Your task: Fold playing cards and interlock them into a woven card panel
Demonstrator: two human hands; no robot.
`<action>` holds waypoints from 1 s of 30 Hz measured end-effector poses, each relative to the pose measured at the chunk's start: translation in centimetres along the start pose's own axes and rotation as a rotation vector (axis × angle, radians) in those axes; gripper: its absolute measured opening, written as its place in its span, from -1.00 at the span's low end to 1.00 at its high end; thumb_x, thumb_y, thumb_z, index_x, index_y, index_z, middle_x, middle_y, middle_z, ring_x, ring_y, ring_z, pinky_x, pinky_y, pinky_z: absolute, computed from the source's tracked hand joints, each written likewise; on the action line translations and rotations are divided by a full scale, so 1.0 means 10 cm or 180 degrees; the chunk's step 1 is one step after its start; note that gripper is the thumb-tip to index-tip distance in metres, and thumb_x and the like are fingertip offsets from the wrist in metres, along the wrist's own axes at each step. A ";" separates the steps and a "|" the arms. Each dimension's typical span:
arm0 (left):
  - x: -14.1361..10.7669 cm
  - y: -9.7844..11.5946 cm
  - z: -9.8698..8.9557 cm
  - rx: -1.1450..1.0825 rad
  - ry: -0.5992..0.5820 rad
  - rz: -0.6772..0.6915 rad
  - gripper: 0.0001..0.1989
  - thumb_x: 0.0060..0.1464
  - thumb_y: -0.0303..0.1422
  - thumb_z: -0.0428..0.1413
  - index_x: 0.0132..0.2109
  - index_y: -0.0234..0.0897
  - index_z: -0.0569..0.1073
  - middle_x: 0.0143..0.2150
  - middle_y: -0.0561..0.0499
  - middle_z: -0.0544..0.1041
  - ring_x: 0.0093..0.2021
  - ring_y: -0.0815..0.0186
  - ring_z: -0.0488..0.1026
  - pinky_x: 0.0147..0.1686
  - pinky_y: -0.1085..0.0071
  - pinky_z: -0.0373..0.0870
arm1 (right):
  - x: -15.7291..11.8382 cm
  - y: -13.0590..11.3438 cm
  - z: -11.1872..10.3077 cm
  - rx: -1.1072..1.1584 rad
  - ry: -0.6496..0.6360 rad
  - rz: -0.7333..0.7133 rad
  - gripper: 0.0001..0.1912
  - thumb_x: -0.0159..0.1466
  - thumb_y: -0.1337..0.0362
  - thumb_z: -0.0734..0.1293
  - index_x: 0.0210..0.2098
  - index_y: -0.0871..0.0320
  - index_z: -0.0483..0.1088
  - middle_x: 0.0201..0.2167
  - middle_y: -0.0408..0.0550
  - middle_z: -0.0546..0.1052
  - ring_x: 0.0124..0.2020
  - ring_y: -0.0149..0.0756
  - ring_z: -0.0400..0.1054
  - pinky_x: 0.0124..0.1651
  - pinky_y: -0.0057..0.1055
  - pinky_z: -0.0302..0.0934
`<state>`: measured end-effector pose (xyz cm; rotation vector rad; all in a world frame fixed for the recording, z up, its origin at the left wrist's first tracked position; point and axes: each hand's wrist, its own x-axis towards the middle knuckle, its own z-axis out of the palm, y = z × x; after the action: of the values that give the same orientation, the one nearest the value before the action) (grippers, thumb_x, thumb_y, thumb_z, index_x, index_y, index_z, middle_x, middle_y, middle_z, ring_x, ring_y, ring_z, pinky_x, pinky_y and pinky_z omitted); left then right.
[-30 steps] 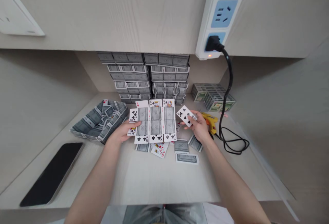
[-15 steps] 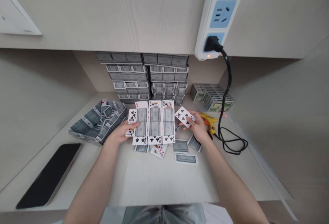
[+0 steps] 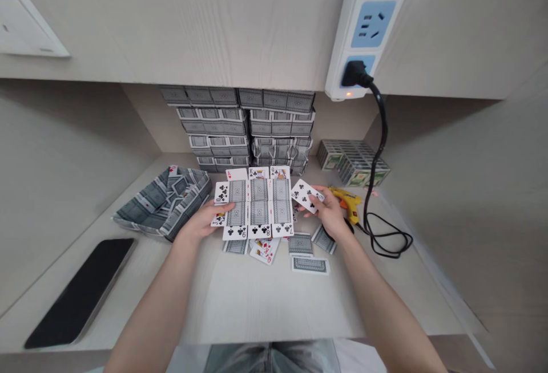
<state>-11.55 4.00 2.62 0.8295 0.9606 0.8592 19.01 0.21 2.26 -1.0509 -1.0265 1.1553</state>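
A flat panel of joined playing cards (image 3: 259,212) is held above the desk, card backs in its middle and card faces round its edges. My left hand (image 3: 206,219) grips its left edge, thumb on top. On the right, my right hand (image 3: 327,209) pinches a loose club card (image 3: 307,195), face up, beside the panel's right edge. Below the panel lie loose cards, among them a face-up red card (image 3: 265,252) and a face-down card (image 3: 310,265) near the front. The panel hides part of the pile.
Stacked card-built blocks (image 3: 280,125) stand at the back. A card-built tray (image 3: 149,213) and a black phone (image 3: 81,293) are left. Right are card packs (image 3: 359,162), a yellow glue gun (image 3: 349,203) and its black cable, plugged into a white power strip (image 3: 363,25).
The card panel has shifted very slightly to the right and tilted a little. My right hand and its card have hardly moved.
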 end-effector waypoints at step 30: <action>-0.05 0.00 0.03 0.0701 -0.0195 -0.0165 -0.61 -0.26 -0.37 0.27 -0.18 -0.36 0.48 -0.25 -0.13 0.57 -0.28 0.13 0.51 -0.22 0.27 0.42 | 0.01 0.05 -0.10 -0.0657 -0.0290 0.0158 -0.73 0.04 0.13 0.32 -0.29 0.12 0.33 -0.67 -0.27 0.31 -0.74 -0.54 0.04 -0.74 -0.59 -0.10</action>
<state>-11.47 3.53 2.88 1.0090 1.0303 0.6874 19.90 0.28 1.57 -1.2002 -1.2174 1.1639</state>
